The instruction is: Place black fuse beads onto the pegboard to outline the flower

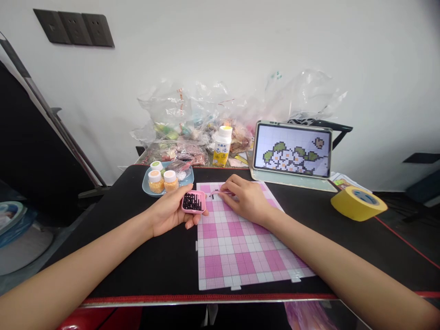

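Observation:
My left hand (169, 211) is closed round a small pink bead tray (194, 211), held just off the left edge of the pegboard. Black beads (191, 200) fill its left part and lie in rows between its ridges. My right hand (245, 198) pinches slim pale pink tweezers (218, 192), tips pointing left over the upper part of the pink-and-white checked pegboard (237, 250). A few dark specks show at the tips; whether they are gripped or lie on the board I cannot tell.
A blue dish (147, 188) with several lidded bead jars stands left. Behind are a yellow-white bottle (222, 145), bags of beads (185, 149) and a tablet (292, 150) showing a pixel flower pattern. A yellow tape roll (357, 205) lies right on the black mat (147, 275).

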`<state>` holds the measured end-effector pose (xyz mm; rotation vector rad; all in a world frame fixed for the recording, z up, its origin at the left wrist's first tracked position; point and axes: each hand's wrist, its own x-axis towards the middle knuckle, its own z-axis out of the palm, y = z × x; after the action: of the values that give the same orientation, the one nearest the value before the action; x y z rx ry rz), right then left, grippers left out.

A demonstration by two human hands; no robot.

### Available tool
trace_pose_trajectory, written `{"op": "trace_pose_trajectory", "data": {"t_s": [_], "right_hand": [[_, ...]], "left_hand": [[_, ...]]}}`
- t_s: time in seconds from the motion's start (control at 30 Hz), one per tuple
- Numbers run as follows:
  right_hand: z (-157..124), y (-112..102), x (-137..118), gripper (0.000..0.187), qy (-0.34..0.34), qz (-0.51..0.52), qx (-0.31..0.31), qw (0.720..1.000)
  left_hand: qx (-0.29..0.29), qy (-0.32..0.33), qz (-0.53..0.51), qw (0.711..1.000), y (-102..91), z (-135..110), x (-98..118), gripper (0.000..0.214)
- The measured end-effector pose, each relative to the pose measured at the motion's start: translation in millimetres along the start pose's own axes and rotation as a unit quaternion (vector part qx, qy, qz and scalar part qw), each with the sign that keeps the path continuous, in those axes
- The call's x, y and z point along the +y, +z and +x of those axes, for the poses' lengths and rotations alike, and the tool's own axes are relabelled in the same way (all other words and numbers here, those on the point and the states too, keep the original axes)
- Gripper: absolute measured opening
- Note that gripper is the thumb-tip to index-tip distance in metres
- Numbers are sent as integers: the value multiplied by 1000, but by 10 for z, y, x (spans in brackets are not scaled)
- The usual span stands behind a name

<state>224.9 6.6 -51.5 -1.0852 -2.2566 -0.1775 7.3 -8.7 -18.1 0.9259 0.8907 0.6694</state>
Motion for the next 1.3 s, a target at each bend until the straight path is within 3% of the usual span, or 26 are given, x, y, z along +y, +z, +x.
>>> {"op": "trace_pose_trajectory", "data": {"t_s": [1.3], "right_hand": [[6, 5, -10, 21, -1, 7, -1, 1000]], "left_hand": [[-18, -6, 0, 1000, 15, 37, -13, 44]]}}
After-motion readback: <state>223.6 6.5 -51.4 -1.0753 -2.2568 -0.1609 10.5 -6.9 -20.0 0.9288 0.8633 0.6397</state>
